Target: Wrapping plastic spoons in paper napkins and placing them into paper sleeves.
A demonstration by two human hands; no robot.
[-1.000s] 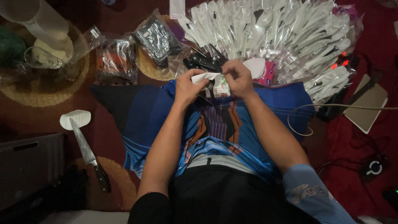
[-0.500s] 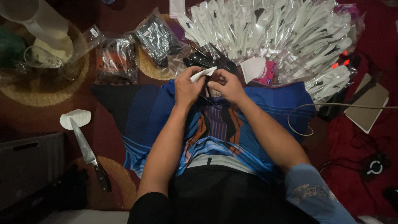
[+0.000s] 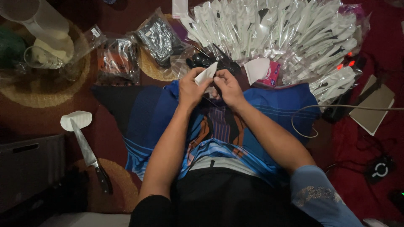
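My left hand (image 3: 190, 89) pinches a small folded white paper piece (image 3: 206, 74) above my lap, which is covered by a blue patterned cloth (image 3: 269, 105). My right hand (image 3: 229, 87) is close beside it, fingers curled at the same paper piece and touching its lower edge. Just beyond both hands lies a large fan of clear plastic packets holding white pieces (image 3: 273, 38). A dark object (image 3: 210, 62) sits right behind the hands, partly hidden.
A kitchen knife (image 3: 90, 157) lies at the left with its tip on a white paper scrap (image 3: 76, 120). Plastic bags (image 3: 139, 52) and woven round mats (image 3: 46, 90) lie upper left. A cable (image 3: 320, 111), a brown notebook (image 3: 374, 109) and a dark box (image 3: 29, 168) sit around.
Both hands have drawn together and lifted slightly toward the packets; the white paper piece now stands tilted upright between the fingers.
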